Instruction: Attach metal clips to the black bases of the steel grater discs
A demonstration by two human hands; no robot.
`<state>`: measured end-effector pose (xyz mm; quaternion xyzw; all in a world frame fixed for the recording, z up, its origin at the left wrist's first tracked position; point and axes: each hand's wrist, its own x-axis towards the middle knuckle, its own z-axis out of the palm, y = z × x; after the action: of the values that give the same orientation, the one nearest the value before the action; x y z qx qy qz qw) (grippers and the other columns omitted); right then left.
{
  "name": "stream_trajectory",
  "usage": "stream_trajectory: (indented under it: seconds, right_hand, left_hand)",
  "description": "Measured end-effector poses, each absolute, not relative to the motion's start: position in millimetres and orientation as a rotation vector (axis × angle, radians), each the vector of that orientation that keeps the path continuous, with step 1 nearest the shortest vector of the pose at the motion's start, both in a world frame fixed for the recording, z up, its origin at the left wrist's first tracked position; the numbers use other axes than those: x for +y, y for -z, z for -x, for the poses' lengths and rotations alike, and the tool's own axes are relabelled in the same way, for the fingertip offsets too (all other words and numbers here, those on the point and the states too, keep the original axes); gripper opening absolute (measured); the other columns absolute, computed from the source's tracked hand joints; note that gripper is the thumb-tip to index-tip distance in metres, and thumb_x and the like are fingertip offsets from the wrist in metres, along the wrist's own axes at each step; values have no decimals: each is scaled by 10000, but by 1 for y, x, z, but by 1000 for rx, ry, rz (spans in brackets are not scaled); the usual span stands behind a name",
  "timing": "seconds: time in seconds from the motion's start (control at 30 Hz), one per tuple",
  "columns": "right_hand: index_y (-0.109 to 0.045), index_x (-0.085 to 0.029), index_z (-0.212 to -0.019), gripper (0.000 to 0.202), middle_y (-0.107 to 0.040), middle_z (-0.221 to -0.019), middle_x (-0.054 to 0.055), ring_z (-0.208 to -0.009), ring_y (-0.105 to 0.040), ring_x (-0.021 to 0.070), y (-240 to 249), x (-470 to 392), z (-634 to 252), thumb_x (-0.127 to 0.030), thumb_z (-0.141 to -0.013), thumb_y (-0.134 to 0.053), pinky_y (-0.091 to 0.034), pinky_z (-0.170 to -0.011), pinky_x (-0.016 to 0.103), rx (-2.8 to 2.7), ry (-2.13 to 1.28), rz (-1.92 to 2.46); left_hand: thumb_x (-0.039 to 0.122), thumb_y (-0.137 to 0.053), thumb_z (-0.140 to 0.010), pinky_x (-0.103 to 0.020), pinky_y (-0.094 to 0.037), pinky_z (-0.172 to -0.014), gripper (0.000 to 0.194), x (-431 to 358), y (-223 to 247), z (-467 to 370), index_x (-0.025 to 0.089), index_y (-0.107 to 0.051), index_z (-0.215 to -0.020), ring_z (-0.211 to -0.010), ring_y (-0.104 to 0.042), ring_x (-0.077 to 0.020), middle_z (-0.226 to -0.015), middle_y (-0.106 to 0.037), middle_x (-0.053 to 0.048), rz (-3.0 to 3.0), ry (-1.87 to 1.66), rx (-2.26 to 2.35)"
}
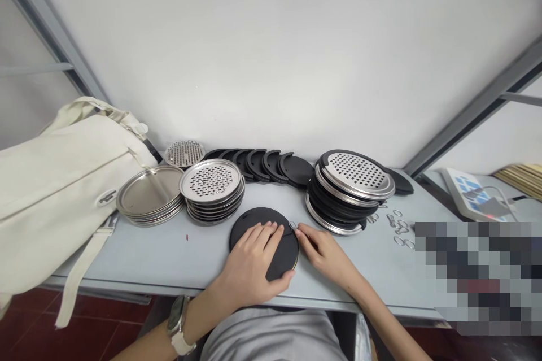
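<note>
A round black disc lies flat on the table near its front edge. My left hand rests on top of it, palm down with the fingers stretched out and the thumb at the disc's lower right rim. At the disc's right edge, my right hand pinches a small metal ring between thumb and fingertips. Behind the disc stands a stack of perforated metal grater plates. To the right is a taller stack of black and silver discs.
Plain metal plates are stacked at the left beside a cream bag. Black discs overlap in a row along the wall. Loose metal rings lie at the right, near a power strip. Another grater plate sits at the back left.
</note>
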<state>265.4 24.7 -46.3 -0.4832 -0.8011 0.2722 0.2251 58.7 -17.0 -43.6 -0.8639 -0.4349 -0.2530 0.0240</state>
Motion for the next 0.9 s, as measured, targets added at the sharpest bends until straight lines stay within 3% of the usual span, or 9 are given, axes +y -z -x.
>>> stream_trajectory:
  seconds: [0.27, 0.6, 0.9]
  right_hand:
    - [-412, -229, -766, 269, -480, -637, -28, -570, -468, 158, 49, 22, -263, -335, -998, -325, -307, -584, 264, -2196, -704, 1348]
    - [-367, -225, -731, 257, -378, -593, -66, -532, -365, 119, 53, 20, -262, -314, -972, -371, -276, -542, 239, -2126, -736, 1323]
    - [-370, -226, -728, 239, -397, -591, -61, -528, -390, 125, 53, 21, -263, -278, -961, -359, -283, -542, 247, -2148, -690, 1340]
  left_hand:
    - [400, -614, -790, -511, -483, -979, 656, -16, 43, -59, 40, -516, -1329, -1186, -565, -368, -1323, -576, -203, 2660, 794, -1335]
    - [406, -605, -810, -516, -471, -997, 667, -17, 42, -57, 33, -490, -1351, -1218, -541, -359, -1345, -555, -210, 2716, 769, -1320]
    - [399, -584, -832, -508, -452, -1027, 654, -15, 44, -55, 50, -464, -1372, -1247, -522, -349, -1363, -541, -203, 2744, 774, -1295]
